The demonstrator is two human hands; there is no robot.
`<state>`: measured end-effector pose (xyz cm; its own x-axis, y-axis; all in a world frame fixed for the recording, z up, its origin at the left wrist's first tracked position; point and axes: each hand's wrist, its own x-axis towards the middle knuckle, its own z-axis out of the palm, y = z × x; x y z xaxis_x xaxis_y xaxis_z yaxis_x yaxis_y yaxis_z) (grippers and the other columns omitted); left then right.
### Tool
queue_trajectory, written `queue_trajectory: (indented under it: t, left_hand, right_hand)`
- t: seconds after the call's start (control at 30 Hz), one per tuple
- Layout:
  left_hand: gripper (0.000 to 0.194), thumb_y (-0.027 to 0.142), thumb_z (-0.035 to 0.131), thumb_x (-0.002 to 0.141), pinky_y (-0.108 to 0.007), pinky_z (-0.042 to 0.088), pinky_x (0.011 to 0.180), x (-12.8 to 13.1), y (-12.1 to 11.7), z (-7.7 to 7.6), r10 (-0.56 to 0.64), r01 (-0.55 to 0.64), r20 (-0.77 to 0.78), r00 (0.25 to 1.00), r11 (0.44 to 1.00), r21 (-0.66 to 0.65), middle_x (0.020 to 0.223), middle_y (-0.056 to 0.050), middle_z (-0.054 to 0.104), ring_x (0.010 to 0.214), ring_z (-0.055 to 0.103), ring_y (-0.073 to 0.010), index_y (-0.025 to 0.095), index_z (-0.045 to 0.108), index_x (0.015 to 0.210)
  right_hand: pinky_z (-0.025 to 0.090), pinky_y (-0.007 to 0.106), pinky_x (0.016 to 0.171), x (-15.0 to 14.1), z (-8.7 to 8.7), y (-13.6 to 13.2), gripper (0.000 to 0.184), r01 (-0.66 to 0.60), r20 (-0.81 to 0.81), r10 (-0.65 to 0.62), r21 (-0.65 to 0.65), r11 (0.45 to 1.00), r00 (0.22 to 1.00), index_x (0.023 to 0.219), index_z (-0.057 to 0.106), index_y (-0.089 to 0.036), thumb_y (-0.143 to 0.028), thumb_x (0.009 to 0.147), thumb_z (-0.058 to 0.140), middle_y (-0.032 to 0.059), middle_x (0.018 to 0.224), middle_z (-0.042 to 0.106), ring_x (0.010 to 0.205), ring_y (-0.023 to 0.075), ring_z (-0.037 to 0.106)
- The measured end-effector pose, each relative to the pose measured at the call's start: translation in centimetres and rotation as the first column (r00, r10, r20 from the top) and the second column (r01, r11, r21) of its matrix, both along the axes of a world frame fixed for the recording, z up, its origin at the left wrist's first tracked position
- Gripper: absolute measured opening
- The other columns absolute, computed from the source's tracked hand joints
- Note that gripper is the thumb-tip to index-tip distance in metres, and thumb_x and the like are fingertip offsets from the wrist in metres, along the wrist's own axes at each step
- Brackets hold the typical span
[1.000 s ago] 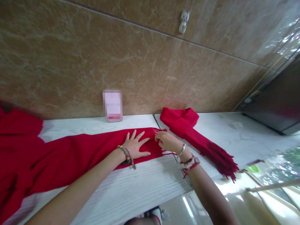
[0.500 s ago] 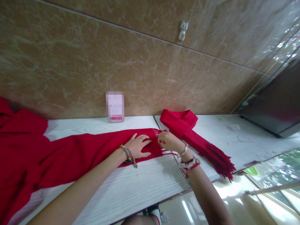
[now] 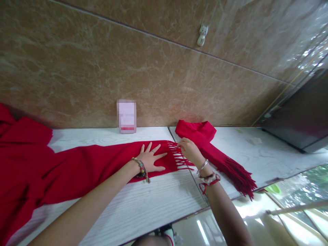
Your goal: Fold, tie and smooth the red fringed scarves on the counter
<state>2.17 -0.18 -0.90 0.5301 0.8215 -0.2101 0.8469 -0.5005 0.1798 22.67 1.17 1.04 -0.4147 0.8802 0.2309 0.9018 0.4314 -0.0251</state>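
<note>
The left hand (image 3: 151, 161), fingers spread wide, lies flat on the red scarf (image 3: 89, 164) at mid-frame, probably to pin it. The right hand (image 3: 191, 151) is curled at its fringe (image 3: 180, 160); whether it pinches strands, I cannot tell. The long axis crosses the bench (image 3: 143, 205) from frame left to centre, fringe pointing right.

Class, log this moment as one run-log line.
left hand: spread on red scarf | right hand: fingers curled at its fringe | second red scarf: lying to the right
</note>
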Motion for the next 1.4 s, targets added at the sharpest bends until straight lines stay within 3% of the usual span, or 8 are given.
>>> queue_trajectory:
  t: [0.13, 0.37, 0.57, 0.67, 0.83, 1.1, 1.3, 1.4]
  left_hand:
    - [0.071, 0.069, 0.043, 0.071, -0.062, 0.002, 0.099, 0.1, -0.1, -0.1, 0.014, -0.014, 0.014, 1.000, 1.000, 0.017, 0.148, -0.005, 0.005, 0.131, -0.004, -0.0395, 0.040, 0.028, 0.134]
    - [0.068, 0.065, 0.044, 0.073, -0.064, 0.004, 0.098, 0.0, -0.3, -0.2, 0.011, -0.012, 0.033, 0.999, 0.999, 0.034, 0.149, -0.004, 0.001, 0.132, -0.004, -0.0364, 0.038, 0.031, 0.133]
    - [0.064, 0.061, 0.040, 0.078, -0.062, 0.003, 0.100, 0.1, -0.2, -0.6, -0.067, 0.064, 0.037, 0.997, 0.996, 0.058, 0.148, -0.006, 0.011, 0.133, 0.005, -0.0338, 0.033, 0.031, 0.135]
    - [0.063, 0.061, 0.039, 0.079, -0.064, 0.005, 0.099, 0.0, -0.1, -0.9, -0.080, 0.076, 0.046, 0.996, 0.994, 0.074, 0.147, -0.008, 0.015, 0.133, 0.008, -0.0347, 0.033, 0.031, 0.134]
    - [0.062, 0.059, 0.037, 0.081, -0.066, 0.008, 0.098, 0.0, -0.2, -1.3, -0.108, 0.101, 0.048, 0.993, 0.988, 0.117, 0.148, -0.007, 0.013, 0.133, 0.005, -0.0334, 0.032, 0.029, 0.135]
    - [0.050, 0.048, 0.031, 0.087, -0.069, 0.005, 0.096, 0.1, -0.7, -0.7, -0.238, 0.235, 0.054, 0.970, 0.970, 0.064, 0.146, 0.002, 0.021, 0.134, 0.008, -0.0313, 0.036, 0.027, 0.135]
    - [0.056, 0.057, 0.035, 0.082, -0.069, 0.004, 0.096, 0.2, -0.6, -0.7, -0.153, 0.151, 0.033, 0.988, 0.987, 0.052, 0.148, -0.002, 0.010, 0.133, 0.001, -0.0365, 0.039, 0.028, 0.134]
    - [0.068, 0.064, 0.038, 0.077, -0.066, 0.005, 0.098, 0.2, -0.5, -0.9, -0.058, 0.054, 0.048, 0.997, 0.996, 0.075, 0.148, -0.008, 0.009, 0.132, 0.003, -0.0379, 0.034, 0.025, 0.137]
  right_hand:
    - [0.040, 0.025, 0.088, -1.8, -1.6, 1.1, 0.031, -0.241, -0.108, 0.234, -0.062, 0.968, 0.966, 0.092, 0.064, -0.014, 0.000, 0.077, 0.041, 0.0069, 0.097, 0.064, 0.095, 0.0150, 0.055]
    - [0.042, 0.030, 0.081, -1.2, -2.9, 2.2, 0.028, 0.022, 0.002, -0.022, -0.011, 1.000, 1.000, 0.097, 0.064, -0.015, -0.011, 0.082, 0.041, 0.0105, 0.098, 0.062, 0.091, 0.0200, 0.056]
    - [0.042, 0.027, 0.083, -1.5, -2.5, 2.7, 0.025, -0.024, -0.163, 0.043, 0.118, 0.993, 0.986, 0.089, 0.065, -0.014, -0.007, 0.080, 0.043, 0.0089, 0.095, 0.062, 0.092, 0.0181, 0.054]
    - [0.041, 0.025, 0.083, -2.9, -2.2, 3.8, 0.023, -0.068, -0.136, 0.074, 0.047, 0.997, 0.988, 0.094, 0.064, -0.014, -0.010, 0.082, 0.044, 0.0087, 0.094, 0.063, 0.091, 0.0165, 0.056]
    - [0.041, 0.024, 0.077, -4.9, -1.3, 5.9, 0.018, 0.029, 0.045, -0.024, -0.114, 0.993, 0.999, 0.092, 0.065, -0.015, -0.021, 0.083, 0.050, 0.0088, 0.095, 0.064, 0.091, 0.0176, 0.058]
    - [0.039, 0.028, 0.077, -5.2, -1.3, 7.1, 0.020, 0.138, 0.044, -0.135, -0.094, 0.986, 0.990, 0.089, 0.063, -0.015, -0.017, 0.086, 0.043, 0.0097, 0.099, 0.063, 0.094, 0.0194, 0.057]
    - [0.041, 0.029, 0.076, -5.4, -1.6, 7.1, 0.021, 0.177, 0.026, -0.175, -0.090, 0.980, 0.984, 0.094, 0.060, -0.016, -0.013, 0.083, 0.043, 0.0103, 0.102, 0.060, 0.096, 0.0203, 0.055]
    - [0.042, 0.030, 0.082, -4.6, -1.6, 6.3, 0.024, 0.114, -0.029, -0.115, -0.040, 0.993, 0.993, 0.102, 0.057, -0.014, -0.011, 0.081, 0.044, 0.0114, 0.106, 0.058, 0.099, 0.0200, 0.053]
